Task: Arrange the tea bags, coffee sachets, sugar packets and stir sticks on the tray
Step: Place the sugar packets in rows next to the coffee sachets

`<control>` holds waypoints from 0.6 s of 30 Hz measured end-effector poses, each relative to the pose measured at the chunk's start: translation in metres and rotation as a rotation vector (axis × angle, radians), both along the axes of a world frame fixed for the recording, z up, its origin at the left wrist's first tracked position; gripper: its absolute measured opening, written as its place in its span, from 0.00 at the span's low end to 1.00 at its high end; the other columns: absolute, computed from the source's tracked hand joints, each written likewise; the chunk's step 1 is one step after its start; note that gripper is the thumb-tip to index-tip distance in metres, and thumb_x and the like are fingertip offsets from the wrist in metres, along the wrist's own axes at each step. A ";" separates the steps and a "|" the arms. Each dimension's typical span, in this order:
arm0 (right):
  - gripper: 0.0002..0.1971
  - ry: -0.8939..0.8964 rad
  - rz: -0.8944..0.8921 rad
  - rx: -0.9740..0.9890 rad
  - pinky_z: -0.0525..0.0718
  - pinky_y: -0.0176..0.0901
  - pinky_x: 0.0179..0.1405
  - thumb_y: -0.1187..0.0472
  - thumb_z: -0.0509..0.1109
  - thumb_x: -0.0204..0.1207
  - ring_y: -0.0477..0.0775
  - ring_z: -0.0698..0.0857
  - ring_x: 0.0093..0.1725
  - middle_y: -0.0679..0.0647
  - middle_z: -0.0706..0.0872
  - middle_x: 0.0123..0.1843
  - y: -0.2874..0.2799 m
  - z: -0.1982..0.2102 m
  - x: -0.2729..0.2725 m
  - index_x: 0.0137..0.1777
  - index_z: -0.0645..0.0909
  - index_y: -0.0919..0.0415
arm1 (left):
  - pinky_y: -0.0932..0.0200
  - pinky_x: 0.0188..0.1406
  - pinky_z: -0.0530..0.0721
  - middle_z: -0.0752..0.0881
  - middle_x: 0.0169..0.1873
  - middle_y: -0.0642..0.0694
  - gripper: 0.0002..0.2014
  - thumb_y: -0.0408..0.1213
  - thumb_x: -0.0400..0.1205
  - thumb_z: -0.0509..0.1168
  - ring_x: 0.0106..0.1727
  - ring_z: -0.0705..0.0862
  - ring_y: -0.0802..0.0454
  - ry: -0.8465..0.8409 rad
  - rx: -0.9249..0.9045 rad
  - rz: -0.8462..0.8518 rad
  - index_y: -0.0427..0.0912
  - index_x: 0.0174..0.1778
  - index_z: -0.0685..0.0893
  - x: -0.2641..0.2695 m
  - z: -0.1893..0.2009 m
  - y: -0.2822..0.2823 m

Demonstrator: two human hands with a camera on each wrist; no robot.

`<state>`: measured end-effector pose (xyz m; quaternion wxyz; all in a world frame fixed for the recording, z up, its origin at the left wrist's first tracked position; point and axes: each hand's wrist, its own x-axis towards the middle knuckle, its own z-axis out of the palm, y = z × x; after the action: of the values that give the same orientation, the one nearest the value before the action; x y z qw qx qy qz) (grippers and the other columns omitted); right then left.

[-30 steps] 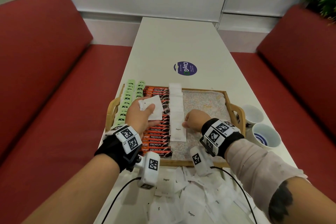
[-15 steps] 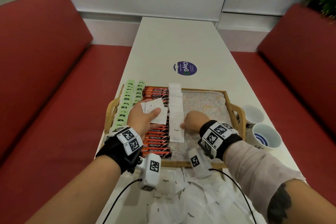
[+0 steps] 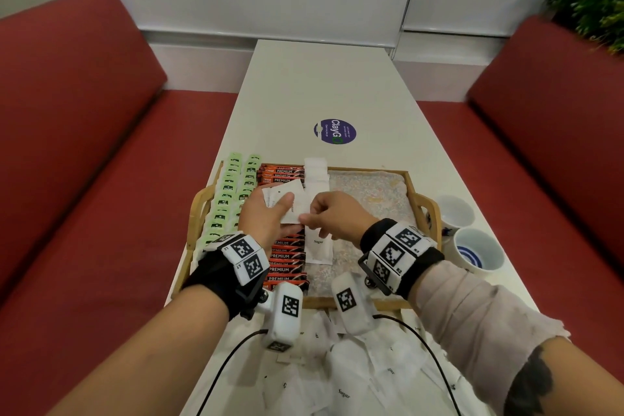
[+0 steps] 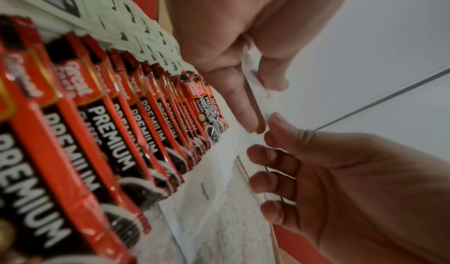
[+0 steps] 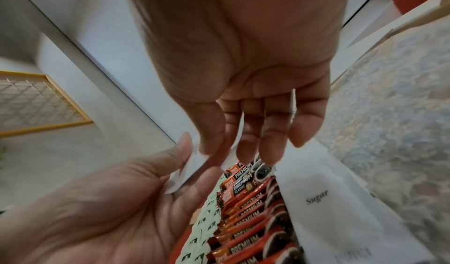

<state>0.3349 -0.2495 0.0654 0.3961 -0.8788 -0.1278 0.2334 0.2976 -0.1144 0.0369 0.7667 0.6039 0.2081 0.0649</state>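
My left hand (image 3: pixel 280 209) hovers over the tray (image 3: pixel 413 186) and grips a small stack of white sugar packets (image 3: pixel 290 194) between thumb and fingers. My right hand (image 3: pixel 309 218) meets it from the right and pinches the stack's near edge; the left wrist view shows its thumb and forefinger (image 4: pixel 255 150) on the paper. On the tray lie rows of green tea bags (image 3: pixel 226 199), a column of red coffee sachets (image 3: pixel 287 267) and a column of sugar packets (image 3: pixel 317 246). No stir sticks are in view.
Several loose sugar packets (image 3: pixel 344 382) are piled on the table in front of the tray. Two cups (image 3: pixel 477 253) stand right of the tray. A round sticker (image 3: pixel 334 132) lies beyond it. Red benches flank the narrow table.
My right hand has left the sugar column on the tray and moved up and left to the stack in my left hand. The left hand has barely shifted.
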 end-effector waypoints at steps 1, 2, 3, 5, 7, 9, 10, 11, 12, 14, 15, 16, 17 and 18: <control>0.12 -0.005 -0.017 0.021 0.77 0.37 0.30 0.55 0.72 0.77 0.48 0.83 0.34 0.51 0.85 0.38 -0.001 0.001 -0.001 0.35 0.75 0.56 | 0.58 0.27 0.88 0.84 0.58 0.35 0.13 0.31 0.84 0.63 0.55 0.86 0.37 0.006 0.006 0.001 0.38 0.64 0.75 0.000 0.000 -0.001; 0.12 -0.003 -0.039 0.048 0.76 0.37 0.29 0.56 0.71 0.78 0.48 0.82 0.33 0.50 0.86 0.37 -0.002 0.002 -0.002 0.35 0.75 0.56 | 0.57 0.28 0.88 0.84 0.58 0.36 0.13 0.32 0.84 0.63 0.55 0.86 0.37 0.010 0.018 -0.006 0.38 0.65 0.75 -0.001 0.001 -0.002; 0.11 0.004 -0.063 0.077 0.76 0.38 0.29 0.57 0.69 0.79 0.48 0.82 0.32 0.51 0.86 0.38 -0.004 0.003 -0.002 0.36 0.74 0.56 | 0.56 0.29 0.89 0.84 0.58 0.36 0.13 0.32 0.84 0.62 0.55 0.87 0.39 0.010 0.034 -0.017 0.39 0.65 0.75 -0.002 0.001 -0.002; 0.09 0.030 -0.105 0.138 0.77 0.39 0.29 0.59 0.68 0.80 0.49 0.83 0.30 0.54 0.88 0.39 -0.006 0.007 -0.002 0.39 0.74 0.57 | 0.55 0.33 0.89 0.85 0.57 0.37 0.13 0.31 0.83 0.64 0.54 0.87 0.41 0.003 0.054 -0.031 0.41 0.64 0.77 -0.004 0.000 -0.004; 0.07 0.073 -0.112 0.188 0.78 0.39 0.27 0.60 0.69 0.79 0.51 0.85 0.29 0.57 0.89 0.40 -0.009 0.009 -0.002 0.42 0.74 0.58 | 0.55 0.34 0.89 0.86 0.56 0.38 0.14 0.29 0.82 0.65 0.53 0.87 0.41 -0.016 0.053 -0.026 0.41 0.63 0.78 -0.006 0.000 -0.006; 0.07 0.115 -0.095 0.228 0.80 0.39 0.26 0.63 0.71 0.77 0.52 0.85 0.29 0.61 0.89 0.41 -0.010 0.009 -0.004 0.45 0.74 0.60 | 0.54 0.35 0.89 0.86 0.57 0.38 0.16 0.28 0.81 0.66 0.54 0.87 0.41 -0.034 0.034 -0.023 0.39 0.65 0.77 -0.007 -0.001 -0.008; 0.07 0.121 -0.093 0.243 0.81 0.40 0.27 0.65 0.71 0.78 0.51 0.85 0.28 0.62 0.89 0.42 -0.011 0.009 -0.005 0.44 0.74 0.61 | 0.53 0.36 0.90 0.86 0.57 0.37 0.17 0.28 0.81 0.66 0.54 0.87 0.40 -0.038 0.033 -0.027 0.38 0.65 0.77 -0.007 -0.001 -0.009; 0.06 0.115 -0.100 0.254 0.81 0.41 0.28 0.67 0.70 0.78 0.51 0.85 0.28 0.62 0.89 0.41 -0.011 0.008 -0.005 0.44 0.74 0.61 | 0.53 0.36 0.89 0.86 0.57 0.37 0.16 0.28 0.81 0.66 0.53 0.88 0.40 -0.039 0.041 -0.030 0.38 0.65 0.77 -0.007 0.000 -0.010; 0.06 0.098 -0.118 0.260 0.81 0.41 0.29 0.68 0.68 0.79 0.51 0.84 0.28 0.61 0.88 0.39 -0.011 0.008 -0.005 0.43 0.75 0.61 | 0.54 0.35 0.89 0.86 0.56 0.38 0.14 0.30 0.82 0.65 0.53 0.88 0.41 -0.032 0.050 -0.026 0.38 0.64 0.78 -0.007 0.001 -0.011; 0.08 0.049 -0.169 0.260 0.81 0.40 0.30 0.68 0.65 0.81 0.50 0.83 0.27 0.57 0.87 0.35 -0.013 0.007 -0.002 0.40 0.76 0.59 | 0.57 0.31 0.88 0.86 0.56 0.38 0.10 0.33 0.86 0.60 0.50 0.89 0.42 -0.005 0.026 0.001 0.39 0.63 0.77 -0.005 0.004 -0.011; 0.09 0.022 -0.198 0.254 0.80 0.39 0.29 0.68 0.65 0.81 0.49 0.83 0.27 0.55 0.86 0.34 -0.015 0.006 0.000 0.40 0.77 0.59 | 0.57 0.30 0.88 0.86 0.56 0.38 0.10 0.34 0.87 0.57 0.47 0.89 0.43 0.010 0.003 0.018 0.40 0.62 0.77 -0.005 0.006 -0.010; 0.09 -0.005 -0.225 0.244 0.80 0.38 0.28 0.68 0.65 0.81 0.48 0.83 0.26 0.55 0.85 0.33 -0.017 0.005 0.003 0.39 0.77 0.58 | 0.58 0.29 0.88 0.86 0.56 0.39 0.09 0.35 0.88 0.55 0.45 0.89 0.44 0.021 -0.010 0.033 0.40 0.62 0.76 -0.004 0.007 -0.009; 0.09 -0.032 -0.245 0.225 0.79 0.37 0.28 0.68 0.65 0.81 0.48 0.82 0.26 0.54 0.84 0.32 -0.020 0.004 0.006 0.39 0.78 0.58 | 0.59 0.29 0.88 0.86 0.56 0.39 0.09 0.35 0.88 0.54 0.44 0.89 0.46 0.028 -0.010 0.045 0.41 0.61 0.75 -0.004 0.008 -0.006; 0.09 -0.058 -0.252 0.191 0.79 0.37 0.27 0.67 0.65 0.81 0.47 0.82 0.26 0.53 0.84 0.32 -0.023 0.003 0.008 0.39 0.79 0.58 | 0.60 0.29 0.88 0.85 0.56 0.40 0.08 0.35 0.89 0.53 0.43 0.89 0.47 0.032 -0.006 0.053 0.42 0.61 0.74 -0.004 0.008 -0.004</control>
<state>0.3434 -0.2726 0.0685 0.5000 -0.8526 -0.0496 0.1434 0.2935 -0.1183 0.0450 0.7631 0.5968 0.2364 0.0747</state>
